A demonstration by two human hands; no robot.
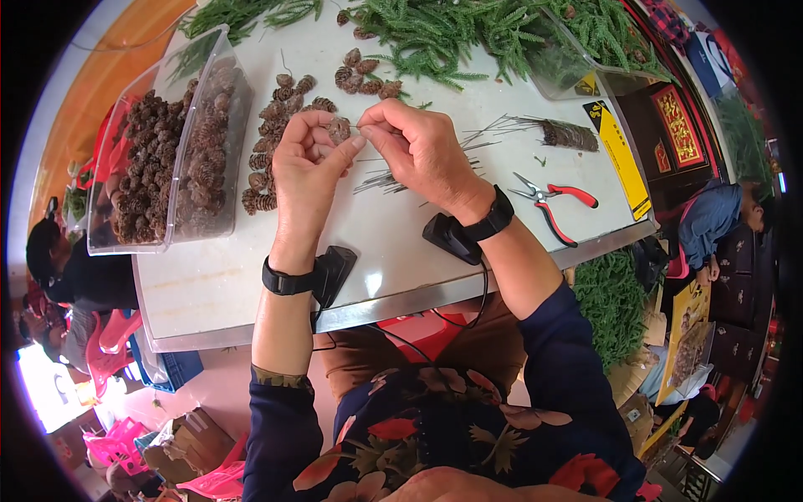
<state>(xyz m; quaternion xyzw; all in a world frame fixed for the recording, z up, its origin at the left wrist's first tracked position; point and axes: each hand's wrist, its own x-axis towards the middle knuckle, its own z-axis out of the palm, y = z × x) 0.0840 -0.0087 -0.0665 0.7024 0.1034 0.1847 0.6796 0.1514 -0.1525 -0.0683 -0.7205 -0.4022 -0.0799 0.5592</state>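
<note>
My left hand [311, 163] is closed around a small brown pine cone [339, 128], held between thumb and fingers above the table. Close beside it, my right hand [416, 151] pinches what looks like a thin wire at the cone; its end is mostly hidden by the fingertips. Loose dark wires [381, 181] lie on the table under and beside my right hand. A thicker wire bundle [570, 135] lies further right. Left of my hands, several pine cones [261, 201] form a rough column, with a smaller cone group [366, 74] beyond.
A clear plastic bin [238, 100] full of pine cones stands at the left. Green artificial sprigs [435, 38] cover the far side. Red-handled pliers [552, 201] and a yellow-black package [619, 159] lie at the right. Other people sit beyond the white table [217, 293] on both sides.
</note>
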